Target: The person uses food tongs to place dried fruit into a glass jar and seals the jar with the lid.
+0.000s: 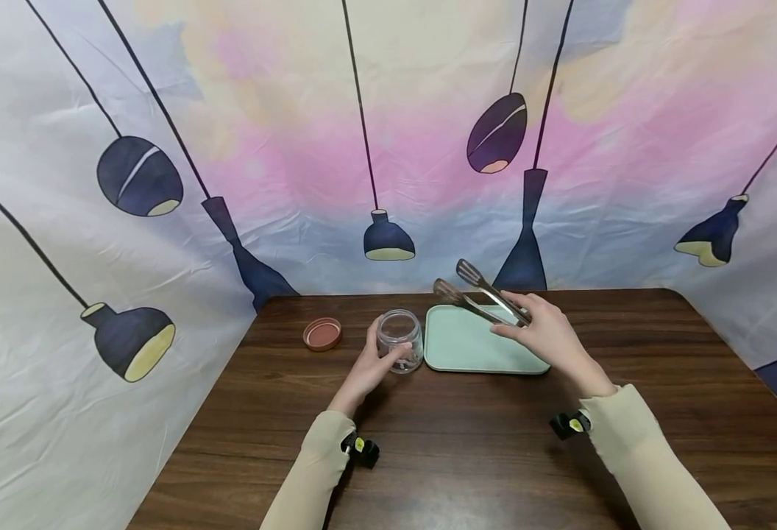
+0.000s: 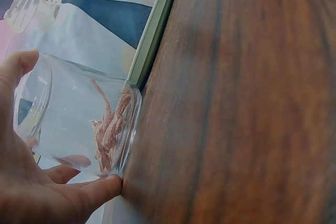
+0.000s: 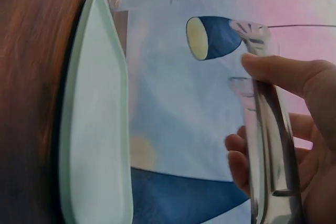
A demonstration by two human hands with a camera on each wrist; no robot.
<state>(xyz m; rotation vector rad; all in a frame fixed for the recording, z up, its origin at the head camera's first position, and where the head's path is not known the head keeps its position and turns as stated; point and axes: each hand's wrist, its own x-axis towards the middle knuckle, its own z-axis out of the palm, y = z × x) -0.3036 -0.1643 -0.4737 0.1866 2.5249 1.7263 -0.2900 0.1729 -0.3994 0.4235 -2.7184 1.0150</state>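
Note:
A clear jar (image 1: pixel 399 331) stands on the table, its mouth uncovered. My left hand (image 1: pixel 377 361) grips it, thumb and fingers on opposite sides. Brownish dried strips (image 2: pixel 111 127) lie at the bottom of the jar in the left wrist view. My right hand (image 1: pixel 547 335) holds metal tongs (image 1: pixel 494 294) above a pale green tray (image 1: pixel 481 350). The tongs' slotted tips are spread apart, pointing to the back left, with nothing between them. In the right wrist view the thumb lies along one arm of the tongs (image 3: pixel 273 145), with fingers curled on the other side.
A reddish-brown lid (image 1: pixel 322 334) lies on the wooden table (image 1: pixel 441 449) to the left of the jar. The tray sits just right of the jar, near the table's back edge. Behind hangs a cloth (image 1: pixel 309 147) printed with lamps.

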